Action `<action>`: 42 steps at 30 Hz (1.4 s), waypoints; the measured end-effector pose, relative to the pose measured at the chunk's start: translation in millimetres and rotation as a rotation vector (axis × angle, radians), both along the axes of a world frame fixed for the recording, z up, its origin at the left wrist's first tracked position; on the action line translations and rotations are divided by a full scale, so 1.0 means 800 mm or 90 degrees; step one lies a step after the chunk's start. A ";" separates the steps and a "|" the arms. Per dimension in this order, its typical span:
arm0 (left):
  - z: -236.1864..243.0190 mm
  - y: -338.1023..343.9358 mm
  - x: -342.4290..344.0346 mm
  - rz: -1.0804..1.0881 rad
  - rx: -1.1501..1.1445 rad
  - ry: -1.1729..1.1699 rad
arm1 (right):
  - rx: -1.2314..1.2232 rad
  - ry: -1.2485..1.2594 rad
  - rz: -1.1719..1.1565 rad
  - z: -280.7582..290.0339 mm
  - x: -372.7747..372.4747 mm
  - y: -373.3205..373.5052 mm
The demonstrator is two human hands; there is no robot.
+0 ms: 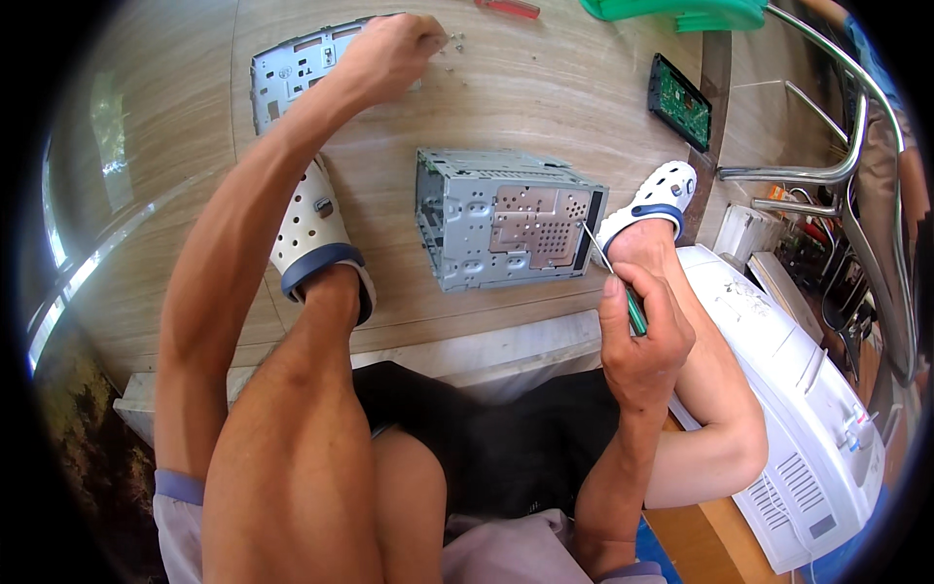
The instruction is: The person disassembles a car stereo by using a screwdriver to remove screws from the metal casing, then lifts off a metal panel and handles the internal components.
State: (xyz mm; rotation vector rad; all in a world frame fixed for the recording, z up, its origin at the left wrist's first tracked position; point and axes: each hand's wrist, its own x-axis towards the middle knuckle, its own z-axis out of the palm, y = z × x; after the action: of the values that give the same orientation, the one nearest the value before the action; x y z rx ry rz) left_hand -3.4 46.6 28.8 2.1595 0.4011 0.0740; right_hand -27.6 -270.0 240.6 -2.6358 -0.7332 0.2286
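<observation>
My left hand point(399, 58) reaches over the floor with its fingers pinched together; whatever it holds, if anything, is hidden. Small screws point(457, 47) lie just right of those fingertips. Under that arm rests a flat, pierced metal panel point(284, 82). My right hand point(647, 341) grips a green-handled screwdriver point(634, 310), its thin shaft pointing up-left to the right edge of a grey metal computer case point(486, 219); I cannot tell whether the tip touches it. The case lies on its side between my feet, showing a perforated face.
A circuit board in a black frame point(679, 105), a red-handled tool point(507, 9) and a green plastic object point(671, 12) lie beyond. At right are a chrome-framed chair point(790, 172), piled cables and a white machine point(788, 409). Another person's arm point(915, 185) shows at the far right.
</observation>
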 end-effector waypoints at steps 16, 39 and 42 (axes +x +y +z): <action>0.037 -0.076 -0.146 0.088 -0.119 -0.029 | 0.107 0.086 -0.216 -0.001 -0.004 -0.004; 0.023 -0.067 -0.133 0.003 -0.110 0.151 | 0.021 0.076 -0.150 -0.001 0.002 0.001; 0.022 -0.068 -0.133 0.000 -0.113 0.162 | 0.023 0.081 -0.169 0.000 0.003 0.004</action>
State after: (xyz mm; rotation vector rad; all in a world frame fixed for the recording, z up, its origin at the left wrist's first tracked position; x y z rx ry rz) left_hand -109.6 -7.7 46.0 1.9980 0.5323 -0.2314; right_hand -25.5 -266.7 241.0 -2.6202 -0.3379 0.2997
